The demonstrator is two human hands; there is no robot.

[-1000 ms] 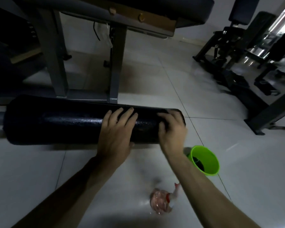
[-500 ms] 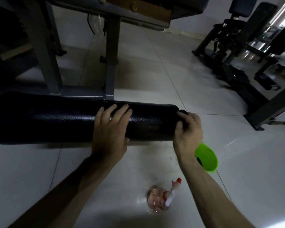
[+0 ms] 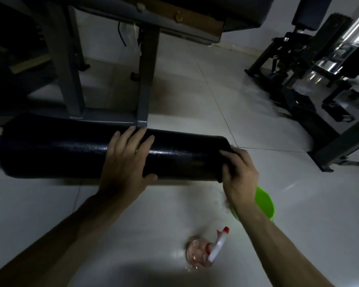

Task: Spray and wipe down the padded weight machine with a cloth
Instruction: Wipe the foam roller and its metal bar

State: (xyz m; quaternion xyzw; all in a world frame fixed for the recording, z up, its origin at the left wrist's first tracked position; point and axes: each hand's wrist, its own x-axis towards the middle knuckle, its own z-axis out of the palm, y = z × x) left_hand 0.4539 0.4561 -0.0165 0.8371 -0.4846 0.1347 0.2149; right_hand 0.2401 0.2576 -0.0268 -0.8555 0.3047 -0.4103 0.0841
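Curled fingers of the right hand (image 3: 239, 175) grip the right end of the padded roller (image 3: 60, 150); whether a cloth sits beneath, I cannot tell. Left hand (image 3: 125, 162) presses flat mid-length. The roller hangs low over the floor (image 3: 195, 90) and is probably soft and wet-slick. A spray bottle (image 3: 203, 253) is nearby.

A black padded roller (image 3: 71, 150) of the weight machine lies across the view, just above the tiled floor (image 3: 195, 100). The left hand (image 3: 126, 162) rests flat on the middle of the roller, its fingers (image 3: 141, 135) straight and spread. The right hand (image 3: 238, 172) curls round the right end of the roller; whether a cloth is under it is too dark to tell. On the floor nearby are a green plastic bowl (image 3: 265, 201), partly behind the right forearm, and a spray bottle (image 3: 203, 251) with a white and red head. Behind the roller stands the grey frame (image 3: 143, 79).
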